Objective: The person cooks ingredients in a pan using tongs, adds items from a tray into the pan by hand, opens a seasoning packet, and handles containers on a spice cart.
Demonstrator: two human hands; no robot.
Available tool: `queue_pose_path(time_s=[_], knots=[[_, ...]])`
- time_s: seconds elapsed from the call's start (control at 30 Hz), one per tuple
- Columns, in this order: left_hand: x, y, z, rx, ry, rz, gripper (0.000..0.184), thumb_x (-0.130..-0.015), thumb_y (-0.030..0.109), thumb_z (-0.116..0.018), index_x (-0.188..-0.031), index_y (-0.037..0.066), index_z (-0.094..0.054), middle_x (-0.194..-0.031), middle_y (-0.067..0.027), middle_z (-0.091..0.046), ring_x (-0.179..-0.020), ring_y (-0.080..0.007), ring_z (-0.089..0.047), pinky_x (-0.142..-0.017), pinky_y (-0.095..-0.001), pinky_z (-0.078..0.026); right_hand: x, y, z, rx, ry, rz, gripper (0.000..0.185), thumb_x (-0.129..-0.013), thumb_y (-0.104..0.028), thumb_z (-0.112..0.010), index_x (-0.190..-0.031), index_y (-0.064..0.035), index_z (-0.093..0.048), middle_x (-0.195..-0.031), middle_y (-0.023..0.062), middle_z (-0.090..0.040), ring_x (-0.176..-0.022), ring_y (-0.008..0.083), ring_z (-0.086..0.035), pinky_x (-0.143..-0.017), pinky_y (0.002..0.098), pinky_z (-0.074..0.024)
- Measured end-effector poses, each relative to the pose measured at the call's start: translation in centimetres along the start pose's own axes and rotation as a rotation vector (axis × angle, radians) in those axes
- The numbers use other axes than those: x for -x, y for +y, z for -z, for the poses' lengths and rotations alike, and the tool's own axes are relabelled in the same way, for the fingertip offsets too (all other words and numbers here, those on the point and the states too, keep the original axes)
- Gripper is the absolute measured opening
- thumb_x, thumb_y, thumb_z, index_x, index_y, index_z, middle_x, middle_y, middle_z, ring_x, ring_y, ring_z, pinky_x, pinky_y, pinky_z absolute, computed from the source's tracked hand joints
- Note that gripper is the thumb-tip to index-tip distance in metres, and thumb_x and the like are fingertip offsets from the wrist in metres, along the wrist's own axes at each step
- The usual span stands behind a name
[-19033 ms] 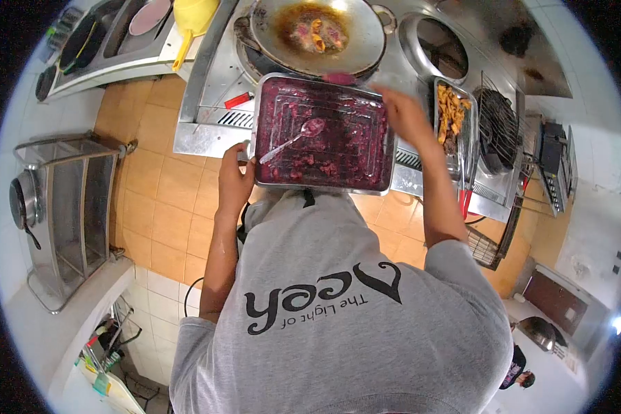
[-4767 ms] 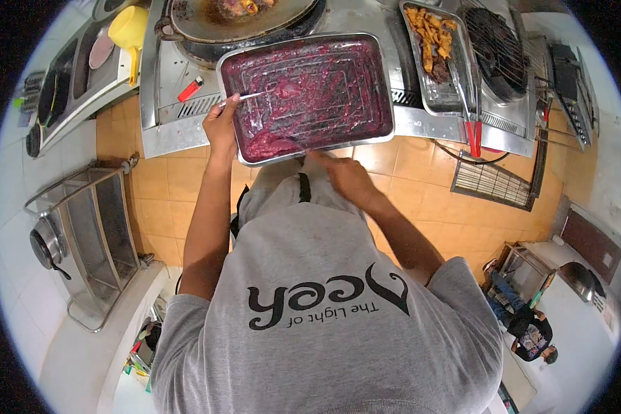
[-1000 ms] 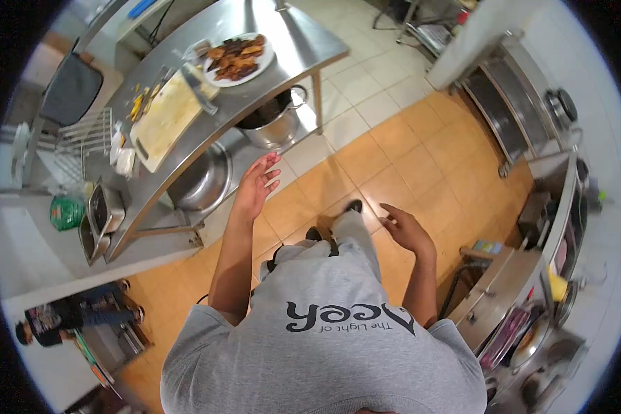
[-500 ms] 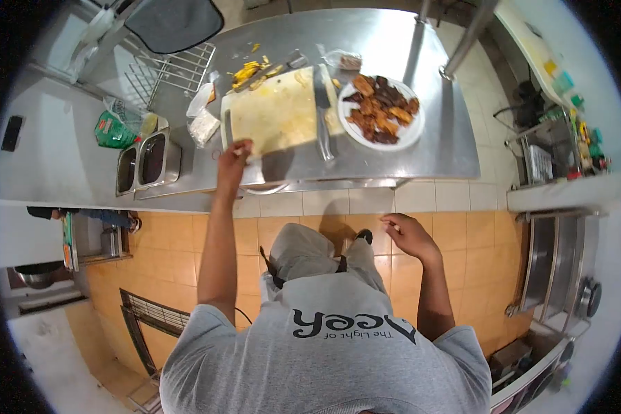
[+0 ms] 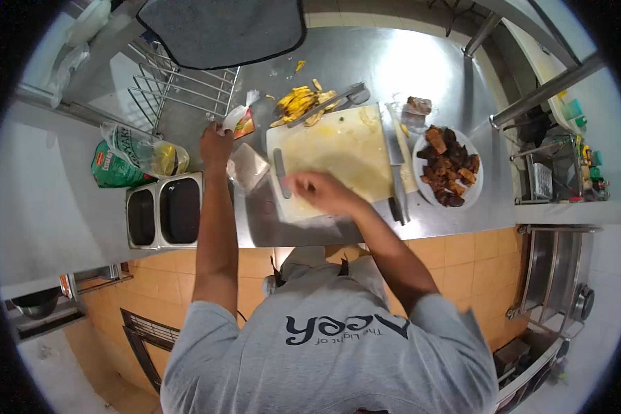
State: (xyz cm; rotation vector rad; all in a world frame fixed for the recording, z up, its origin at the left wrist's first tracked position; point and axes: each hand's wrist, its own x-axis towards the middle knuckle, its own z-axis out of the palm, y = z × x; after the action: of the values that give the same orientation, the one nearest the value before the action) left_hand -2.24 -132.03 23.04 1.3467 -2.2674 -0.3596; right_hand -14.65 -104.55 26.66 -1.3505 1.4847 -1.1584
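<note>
My left hand (image 5: pixel 216 146) reaches to the small white packet with an orange label (image 5: pixel 244 124), fingers bent and closed at its left edge. Over the near left part of the cutting board (image 5: pixel 338 155) is my right hand (image 5: pixel 321 193). It holds nothing; its fingers are apart and blurred at the tips. Between the hands lies a clear-wrapped white block (image 5: pixel 248 168), beside the board. A knife (image 5: pixel 395 162) rests along the board's right side. Yellow peels (image 5: pixel 300 103) and a dark-handled utensil (image 5: pixel 331 103) lie at the far edge.
A white plate (image 5: pixel 481 183) of browned fried pieces stands right of the board, a small wrapped brown item (image 5: pixel 418 105) behind it. On the left are two metal containers (image 5: pixel 160 217), a green bag (image 5: pixel 114 165) and a wire rack (image 5: pixel 186 86). A dark cloth-like panel (image 5: pixel 224 31) hangs above.
My left hand has moved forward from the board's near left corner to the packet, whose label shows more. My right hand has risen from beside my body to over the board. The view has shifted.
</note>
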Motion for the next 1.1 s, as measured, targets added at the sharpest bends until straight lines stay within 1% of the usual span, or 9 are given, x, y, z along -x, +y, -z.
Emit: queue_pose_path(time_s=[0.07,0.13,0.23,0.33,0.53,0.7,0.83,0.97,1.1], knots=[[-0.5,0.0,1.7,0.085,-0.012,0.091,0.029,-0.07,0.018,-0.06,-0.096,0.005,-0.062,-0.096,-0.0184,-0.062,-0.091,-0.0319,-0.059,-0.077,-0.041,-0.047,-8.3,2.8,-1.2,0.038,0.273,0.088,0.007,-0.076,-0.006,-0.054,-0.081,-0.0052,-0.059,-0.079,0.0079,-0.063,-0.068,0.0181,-0.06,-0.062,0.031,-0.0466],[-1.3,-1.0,2.9,0.117,0.028,0.076,0.028,-0.07,0.017,-0.06,-0.095,0.004,-0.061,-0.095,-0.0181,-0.062,-0.09,-0.0334,-0.059,-0.076,-0.0424,-0.047,-15.6,5.4,-1.6,0.371,0.275,-0.092,0.031,-0.077,-0.025,-0.062,-0.103,-0.0071,-0.058,-0.092,0.0138,-0.063,-0.08,0.0275,-0.061,-0.071,0.0352,-0.0481],[-2.8,-2.7,4.2,0.096,0.142,-0.013,0.028,-0.07,0.016,-0.061,-0.095,0.003,-0.06,-0.093,-0.0185,-0.061,-0.087,-0.0359,-0.058,-0.074,-0.0436,-0.047,-21.7,5.4,-2.9,0.615,0.449,-0.181,0.042,-0.073,-0.029,-0.066,-0.11,-0.0113,-0.055,-0.109,0.0171,-0.054,-0.094,0.0327,-0.056,-0.081,0.0376,-0.0468],[-3.5,-3.6,4.8,0.049,0.175,-0.055,0.033,-0.07,0.015,-0.062,-0.1,0.004,-0.056,-0.096,-0.0191,-0.058,-0.086,-0.038,-0.057,-0.075,-0.0444,-0.046,-25.0,5.1,-3.2,0.774,0.34,-0.334,0.051,-0.069,-0.031,-0.07,-0.115,-0.0161,-0.053,-0.12,0.0173,-0.042,-0.107,0.0372,-0.047,-0.089,0.0411,-0.0433],[-3.5,-4.4,4.0,0.037,0.058,0.09,0.048,-0.071,0.014,-0.061,-0.116,0.006,-0.045,-0.112,-0.0205,-0.049,-0.098,-0.0398,-0.052,-0.083,-0.0459,-0.043,-26.5,4.4,-2.8,0.996,0.087,-0.39,0.054,-0.061,-0.029,-0.076,-0.109,-0.0165,-0.055,-0.118,0.0114,-0.043,-0.113,0.0351,-0.039,-0.088,0.0429,-0.0423],[-3.0,-4.8,3.6,0.037,0.045,0.128,0.052,-0.072,0.013,-0.06,-0.12,0.006,-0.042,-0.121,-0.0195,-0.045,-0.107,-0.0383,-0.047,-0.09,-0.0451,-0.039,-25.5,7.1,-1.5,0.647,0.143,-0.121,0.047,-0.06,-0.019,-0.076,-0.099,-0.0086,-0.053,-0.097,0.0089,-0.057,-0.096,0.0273,-0.053,-0.079,0.0377,-0.0449],[-2.6,-2.5,4.7,0.033,0.181,-0.024,0.05,-0.072,0.012,-0.061,-0.119,0.005,-0.045,-0.119,-0.0173,-0.048,-0.107,-0.0358,-0.047,-0.09,-0.0433,-0.038,-19.8,6.0,1.0,0.301,0.337,-0.034,0.045,-0.062,-0.014,-0.075,-0.097,-0.0048,-0.049,-0.084,0.0083,-0.06,-0.077,0.0197,-0.06,-0.071,0.0322,-0.0462],[0.6,5.8,7.0,0.269,0.166,-0.351,0.041,-0.073,0.009,-0.061,-0.112,0.004,-0.051,-0.111,-0.0163,-0.053,-0.105,-0.0351,-0.048,-0.088,-0.0423,-0.039,-7.1,-0.1,2.7,0.115,0.482,0.013,0.045,-0.069,-0.001,-0.068,-0.11,-0.006,-0.049,-0.093,0.008,-0.061,-0.082,0.0144,-0.06,-0.072,0.0282,-0.0472],[8.8,15.0,5.1,0.675,-0.499,-0.555,0.043,-0.078,0.013,-0.065,-0.116,0.004,-0.05,-0.113,-0.0128,-0.056,-0.105,-0.0259,-0.051,-0.089,-0.0357,-0.04,8.1,-4.4,2.4,0.253,0.703,0.04,0.055,-0.07,0.003,-0.067,-0.121,-0.0093,-0.051,-0.105,0.0091,-0.061,-0.087,0.0185,-0.061,-0.075,0.0291,-0.0498]])
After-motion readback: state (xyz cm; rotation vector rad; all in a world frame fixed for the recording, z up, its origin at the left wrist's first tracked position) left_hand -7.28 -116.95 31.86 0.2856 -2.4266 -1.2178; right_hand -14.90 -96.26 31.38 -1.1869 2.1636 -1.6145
